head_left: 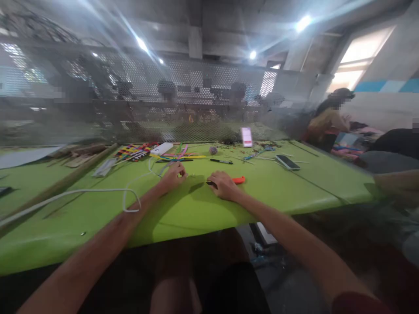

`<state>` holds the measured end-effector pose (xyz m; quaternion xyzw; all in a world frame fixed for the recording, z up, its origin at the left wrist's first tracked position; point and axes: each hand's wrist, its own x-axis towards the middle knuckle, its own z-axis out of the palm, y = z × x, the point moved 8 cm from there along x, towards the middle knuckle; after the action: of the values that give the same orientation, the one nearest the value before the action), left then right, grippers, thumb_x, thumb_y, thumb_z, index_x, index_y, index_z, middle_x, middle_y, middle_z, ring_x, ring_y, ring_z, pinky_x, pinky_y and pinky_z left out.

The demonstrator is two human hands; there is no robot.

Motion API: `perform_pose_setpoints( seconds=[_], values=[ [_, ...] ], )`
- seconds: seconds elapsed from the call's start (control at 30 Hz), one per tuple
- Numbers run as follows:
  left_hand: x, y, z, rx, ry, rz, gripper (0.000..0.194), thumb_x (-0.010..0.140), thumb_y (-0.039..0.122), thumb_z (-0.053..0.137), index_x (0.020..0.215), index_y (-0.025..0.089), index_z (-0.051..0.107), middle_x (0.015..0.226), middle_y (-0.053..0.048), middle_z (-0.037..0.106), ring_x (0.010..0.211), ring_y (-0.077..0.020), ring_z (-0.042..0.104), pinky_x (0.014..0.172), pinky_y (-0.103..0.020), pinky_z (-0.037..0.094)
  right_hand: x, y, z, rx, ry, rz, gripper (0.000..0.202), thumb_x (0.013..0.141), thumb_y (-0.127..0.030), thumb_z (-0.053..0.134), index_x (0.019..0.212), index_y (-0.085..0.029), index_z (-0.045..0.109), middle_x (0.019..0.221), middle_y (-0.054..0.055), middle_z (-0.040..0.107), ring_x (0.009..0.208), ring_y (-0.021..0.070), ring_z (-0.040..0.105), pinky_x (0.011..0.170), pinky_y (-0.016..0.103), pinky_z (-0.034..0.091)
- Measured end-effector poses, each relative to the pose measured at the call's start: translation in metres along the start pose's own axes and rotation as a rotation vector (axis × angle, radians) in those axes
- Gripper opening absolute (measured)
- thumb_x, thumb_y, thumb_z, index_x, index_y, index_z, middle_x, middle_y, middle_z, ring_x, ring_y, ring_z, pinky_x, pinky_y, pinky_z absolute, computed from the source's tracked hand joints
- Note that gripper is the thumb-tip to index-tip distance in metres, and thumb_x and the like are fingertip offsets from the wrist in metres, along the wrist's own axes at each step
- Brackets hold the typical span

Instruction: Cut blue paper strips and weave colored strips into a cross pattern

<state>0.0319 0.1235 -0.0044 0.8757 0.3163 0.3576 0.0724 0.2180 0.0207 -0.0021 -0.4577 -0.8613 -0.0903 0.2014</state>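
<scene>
While both forearms stretch out over the bright green plastic table [196,209], the left hand [173,176] rests near its middle with the fingers curled in, seemingly pinching something thin; what it holds is too small and blurred to name, though a white cable [98,192] loops across the table and runs right up to that hand. The right hand [222,185] lies flat-ish, knuckles up, fingers bent over the dark tip of an orange-handled utility cutter [238,179] that lies on the table just beside it; whether the fingers actually grip the tool I cannot tell.

Further back, a heap of coloured paper strips [157,152] in red, yellow, pink and green lies beside a white rectangular box [161,148], a black pen [221,161] and a small grey ball [213,150]. A dark smartphone [287,162] lies face up to the right, and another phone with a lit screen [246,137] stands against the perforated metal screen [196,87].

As a judgement, the work looks barely begun: the strips are loose and unassembled, nothing finished shows on the table, and the cutter is not raised.
</scene>
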Motion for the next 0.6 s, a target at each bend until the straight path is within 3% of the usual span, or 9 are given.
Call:
perform_pose_setpoints(
  seconds=[0.2,0.37,0.53,0.6],
  values=[
    [-0.018,0.015,-0.011,0.111,0.094,-0.016,0.003,0.083,0.014,0.058,0.082,0.017,0.059,0.098,-0.007,0.058,0.089,-0.0208,0.058,0.084,-0.038,0.054,0.002,0.012,0.004,-0.027,-0.009,0.074,0.017,0.098,-0.026,0.063,0.109,-0.015,0.069,0.107,0.008,0.068,0.104,0.022,0.061,0.096,0.04,0.046],
    [-0.05,0.043,-0.017,0.21,0.137,-0.015,0.034,0.084,0.01,0.053,0.114,0.019,0.068,0.11,-0.01,0.066,0.107,-0.0261,0.062,0.1,-0.044,0.052,-0.006,0.013,-0.002,-0.032,0.021,0.118,0.026,0.099,-0.037,0.065,0.113,-0.016,0.067,0.115,0.006,0.068,0.109,0.0225,0.063,0.101,0.045,0.049],
    [-0.09,0.071,-0.035,0.321,0.198,-0.057,0.039,0.088,0.01,0.052,0.121,0.021,0.071,0.126,-0.012,0.066,0.123,-0.0305,0.057,0.11,-0.049,0.046,-0.044,0.012,-0.025,-0.069,0.152,0.24,0.036,0.097,-0.018,0.056,0.131,-0.019,0.066,0.127,0.01,0.07,0.12,0.0258,0.059,0.105,0.043,0.042],
    [-0.105,0.079,-0.044,0.352,0.226,-0.084,0.037,0.091,0.013,0.051,0.121,0.021,0.071,0.13,-0.012,0.065,0.126,-0.0307,0.056,0.11,-0.049,0.045,-0.067,0.01,-0.036,-0.091,0.221,0.289,0.043,0.095,-0.018,0.054,0.138,-0.02,0.064,0.135,0.011,0.068,0.125,0.0288,0.055,0.11,0.044,0.037]
  ],
)
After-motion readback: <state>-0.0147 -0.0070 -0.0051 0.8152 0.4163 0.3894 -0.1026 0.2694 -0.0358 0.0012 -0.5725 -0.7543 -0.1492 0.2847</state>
